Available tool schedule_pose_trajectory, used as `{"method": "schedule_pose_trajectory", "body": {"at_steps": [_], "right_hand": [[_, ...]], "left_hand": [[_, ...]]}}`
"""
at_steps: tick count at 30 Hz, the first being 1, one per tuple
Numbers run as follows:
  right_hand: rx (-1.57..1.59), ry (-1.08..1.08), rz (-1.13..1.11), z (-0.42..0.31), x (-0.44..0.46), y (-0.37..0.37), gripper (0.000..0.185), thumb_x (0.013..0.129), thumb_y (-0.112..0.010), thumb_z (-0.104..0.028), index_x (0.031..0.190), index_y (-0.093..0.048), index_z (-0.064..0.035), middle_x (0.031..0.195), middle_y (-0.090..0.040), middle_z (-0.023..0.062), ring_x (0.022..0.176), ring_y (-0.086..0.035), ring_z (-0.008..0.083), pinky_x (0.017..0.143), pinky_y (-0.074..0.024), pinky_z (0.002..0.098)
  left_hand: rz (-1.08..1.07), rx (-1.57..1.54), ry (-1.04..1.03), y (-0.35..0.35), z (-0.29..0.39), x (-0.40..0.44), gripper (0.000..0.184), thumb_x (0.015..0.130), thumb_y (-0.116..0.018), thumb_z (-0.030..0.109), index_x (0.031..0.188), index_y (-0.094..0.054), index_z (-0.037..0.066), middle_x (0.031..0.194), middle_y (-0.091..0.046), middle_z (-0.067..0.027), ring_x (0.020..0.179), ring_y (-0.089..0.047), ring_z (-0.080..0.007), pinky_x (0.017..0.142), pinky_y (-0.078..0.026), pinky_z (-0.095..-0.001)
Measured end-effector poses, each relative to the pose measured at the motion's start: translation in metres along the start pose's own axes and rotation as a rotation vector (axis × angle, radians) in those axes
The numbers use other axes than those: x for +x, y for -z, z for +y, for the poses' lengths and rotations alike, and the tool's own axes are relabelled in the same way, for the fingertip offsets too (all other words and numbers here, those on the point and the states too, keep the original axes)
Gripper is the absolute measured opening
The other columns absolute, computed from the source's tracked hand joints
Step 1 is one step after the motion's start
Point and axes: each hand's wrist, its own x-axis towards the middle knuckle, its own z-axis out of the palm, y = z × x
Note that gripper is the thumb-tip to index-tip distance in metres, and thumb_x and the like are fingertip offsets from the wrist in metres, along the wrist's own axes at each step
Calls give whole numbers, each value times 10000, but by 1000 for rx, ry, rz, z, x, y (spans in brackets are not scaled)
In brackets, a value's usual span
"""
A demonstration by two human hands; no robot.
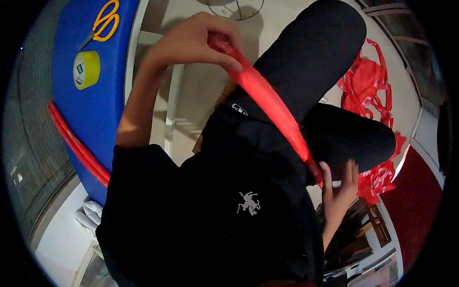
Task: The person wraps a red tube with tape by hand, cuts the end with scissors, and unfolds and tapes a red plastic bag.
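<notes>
Grasping the red strip (275,107) at its far end: left hand (205,43), fingers curled round. At its near end: right hand (338,189), thumb and fingertips apart; whether it grips, cannot tell. Strip slants before black trousers (311,52). Left, on blue bench (112,83): scissors (110,28), far; tape (87,70); red rods (79,146), near. Right: crumpled red plastic (364,86).

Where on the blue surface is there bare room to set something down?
The blue surface has a bare patch between the yellow tape roll and the red lengths. It's crowded at the upper end, where the scissors lie near the roll.
</notes>
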Motion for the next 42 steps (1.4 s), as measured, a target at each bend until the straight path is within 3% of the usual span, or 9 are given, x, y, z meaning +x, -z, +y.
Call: {"method": "schedule_pose_trajectory", "body": {"at_steps": [2, 4, 6, 18, 28, 30, 33, 36, 42], "right_hand": [[-83, 636, 194, -15, 33, -13, 281, 869, -699, -228, 984, -635, 19, 858, -614, 191, 734, -622, 303, 662, -481, 357], [267, 541, -311, -15, 47, -29, 308, 858, -699, -207, 1034, -593, 23, 957, -583, 189, 837, -597, 345, 729, -476, 357], [331, 571, -340, -16, 51, -38, 281, 851, -707, -185, 989, -593, 32, 893, -572, 173, 783, -590, 338, 699, -476, 367], [106, 681, 129, -21, 41, -66, 259, 725, -778, -17, 859, -562, 29, 809, -465, 151, 675, -505, 317, 583, -427, 338], [273, 692, 62, -33, 59, -72, 248, 789, -755, -123, 807, -540, -1, 752, -473, 144, 595, -501, 318, 516, -406, 377], [299, 694, 52, -37, 62, -69, 237, 818, -736, -139, 813, -545, 2, 740, -484, 145, 597, -509, 309, 526, -413, 366], [466, 577, -135, -44, 69, -61, 199, 888, -660, -161, 852, -559, 7, 716, -510, 147, 612, -522, 258, 571, -421, 342], [508, 571, -243, -55, 74, -53, 189, 937, -574, -178, 873, -580, 0, 705, -521, 122, 623, -536, 196, 598, -425, 311], [980, 267, -627, -55, 71, -46, 504, 956, -410, -427, 935, -616, 33, 740, -606, 78, 627, -562, 141, 599, -458, 270]], "left_hand": [[32, -53, 29, 1, 9, 0, 246, 705, -830, 106, 901, -696, 43, 893, -667, -23, 815, -611, -102, 737, -482, -237], [72, -103, 65, 4, 11, -3, 253, 715, -820, 92, 926, -691, 41, 914, -674, -23, 828, -616, -105, 755, -488, -234], [90, -168, 62, 9, 4, -6, 266, 746, -788, 62, 984, -677, 24, 939, -684, -34, 846, -643, -119, 791, -511, -250], [516, -392, 17, -17, -33, 1, 277, 843, -722, 94, 1095, -658, -2, 1002, -692, -113, 929, -679, -184, 861, -532, -305], [830, -935, -8, -49, -28, 34, 408, 915, -641, 143, 1283, -521, 14, 1206, -610, -200, 1089, -632, -286, 976, -507, -443], [868, -1300, 54, -60, 10, 38, 572, 954, -515, 519, 1234, -434, 27, 1103, -656, -209, 1000, -661, -269, 878, -537, -427], [553, -1656, -312, -71, 7, 36, 599, 923, -620, 175, 1434, -330, 61, 1298, -538, -251, 1119, -607, -362, 985, -478, -534], [416, -1259, -328, -87, 29, 39, 643, 967, -533, 192, 1491, -165, 131, 1293, -505, -302, 1155, -570, -410, 970, -481, -533], [369, -1399, -499, -76, 46, 52, 720, 949, -521, 409, 1483, -183, 65, 1245, -521, -255, 1053, -603, -367, 925, -492, -542]]}}
